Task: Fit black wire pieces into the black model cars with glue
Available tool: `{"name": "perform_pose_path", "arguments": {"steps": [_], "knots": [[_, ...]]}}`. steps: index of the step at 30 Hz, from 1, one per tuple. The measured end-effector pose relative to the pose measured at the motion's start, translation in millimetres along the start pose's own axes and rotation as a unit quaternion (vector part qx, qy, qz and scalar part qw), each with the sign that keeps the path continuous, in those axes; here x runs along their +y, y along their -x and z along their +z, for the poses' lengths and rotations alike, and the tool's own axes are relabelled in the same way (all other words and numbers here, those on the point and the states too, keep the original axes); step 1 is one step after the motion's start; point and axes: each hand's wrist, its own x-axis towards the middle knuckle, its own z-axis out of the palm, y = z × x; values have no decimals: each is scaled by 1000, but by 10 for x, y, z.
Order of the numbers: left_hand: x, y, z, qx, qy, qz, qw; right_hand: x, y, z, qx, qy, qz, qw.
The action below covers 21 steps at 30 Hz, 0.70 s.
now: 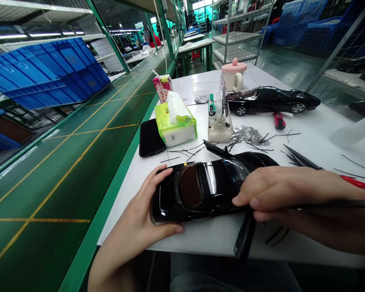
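Observation:
A glossy black model car lies on the white table in front of me, with both doors swung out. My left hand is wrapped around one end of it, thumb on the near side and fingers on the far side. Over the near door opening is my right hand, its fingers pinched together around a slim dark tool. The tool's tip is hidden, so its kind is unclear. Below these fingertips the near door sticks out past the table's edge. The far door stands out on the other side.
Behind the car are a tissue pack, a black phone, a bottle holder, a lidded mug and a second black model car. Red-handled pliers lie right, among black strips. A green conveyor runs along the left.

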Motion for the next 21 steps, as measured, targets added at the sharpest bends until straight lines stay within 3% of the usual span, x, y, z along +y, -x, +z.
{"name": "perform_pose_path", "arguments": {"steps": [5, 10, 21], "knots": [[5, -17, 10, 0, 11, -6, 1000, 20, 4, 2, 22, -12, 52, 998], [12, -12, 1, -2, 17, -10, 1000, 34, -11, 18, 13, -14, 37, 999], [4, -13, -3, -3, 11, -2, 1000, 23, 2, 2, 42, -48, 71, 995]]}}
